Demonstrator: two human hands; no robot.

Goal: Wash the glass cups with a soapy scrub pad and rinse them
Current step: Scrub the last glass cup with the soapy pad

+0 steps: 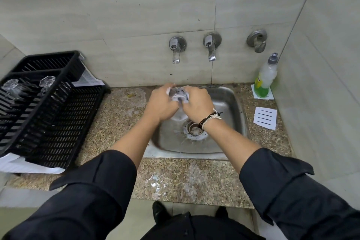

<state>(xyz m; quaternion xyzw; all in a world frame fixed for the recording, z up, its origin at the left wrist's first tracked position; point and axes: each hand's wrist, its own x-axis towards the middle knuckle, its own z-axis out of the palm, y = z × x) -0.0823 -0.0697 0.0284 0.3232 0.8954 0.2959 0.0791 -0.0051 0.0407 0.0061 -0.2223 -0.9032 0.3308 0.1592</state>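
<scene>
Dish rack: black slotted dish rack (pixel 48 115) at nine o'clock on the speckled counter (pixel 120 122), resting on white paper.
Rack contents: two clear glass cups (pixel 11 85) (pixel 46 82) stand in its far left section, apart from each other.
Paper by rack: a printed sheet (pixel 87 80) pokes out behind the rack; its print is too small to read.
Left hand: the left hand (pixel 161 103) sits just above centre, fingers curled round the left side of a glass cup (pixel 178 94), gripping it.
Cup and grip: the cup lies between both hands, above the far left part of the sink (pixel 224 142), its rim showing in the gap between the thumbs.
Scrub pad: cannot tell; whitish foam shows at the cup, but no pad can be made out.
Right hand: the right hand (pixel 196 105), with dark and white wrist bands (pixel 209 121), curls round the cup's right side, touching the left hand.
Taps: two spouts (pixel 176 48) (pixel 211 46) at twelve o'clock, and a valve (pixel 257 40) at one o'clock.
Soap bottle: bottle (pixel 266 78) of green liquid at two o'clock in the corner; its yellow label is unreadable.
Cards: one white card under the bottle, and another white card (pixel 265 118) with four black lines at three o'clock.
</scene>
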